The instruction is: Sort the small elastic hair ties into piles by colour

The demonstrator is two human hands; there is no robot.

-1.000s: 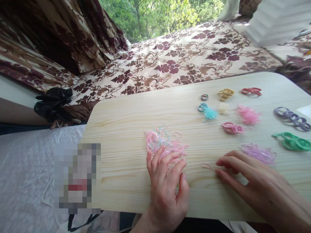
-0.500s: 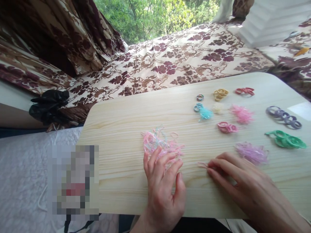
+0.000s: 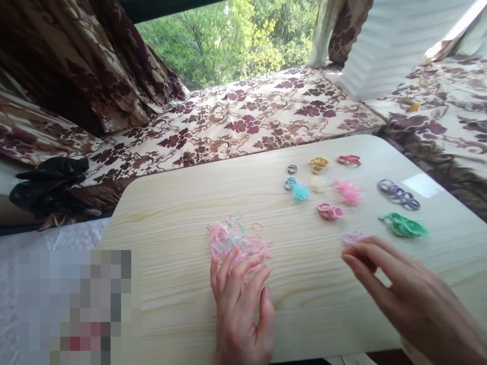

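My left hand [image 3: 243, 304] rests with its fingers spread at the near edge of a mixed pile of thin pink, clear and pale blue rubber bands [image 3: 232, 241]. Thumb and forefinger of my right hand [image 3: 395, 279] are pinched over a pile of lilac rubber bands [image 3: 353, 238], partly covering it. The small band seen at these fingertips a moment ago is hidden now, and its old spot on the table is bare. Beyond lie a pink band pile [image 3: 347, 192], a light blue band pile [image 3: 300, 192] and a pale cream one [image 3: 316, 184].
Thicker hair ties lie grouped by colour: yellow [image 3: 318, 163], red [image 3: 349, 160], rose [image 3: 330, 211], grey-purple [image 3: 398, 193] and green [image 3: 407, 225]. A white paper [image 3: 422, 186] lies at the right edge of the wooden table [image 3: 167, 223]. Behind is a floral-covered ledge [image 3: 247, 114].
My right hand has moved right and away from me to the lilac pile, leaving the spot where it pinched a thin pinkish band. My left hand stays by the mixed pile. The view has shifted.
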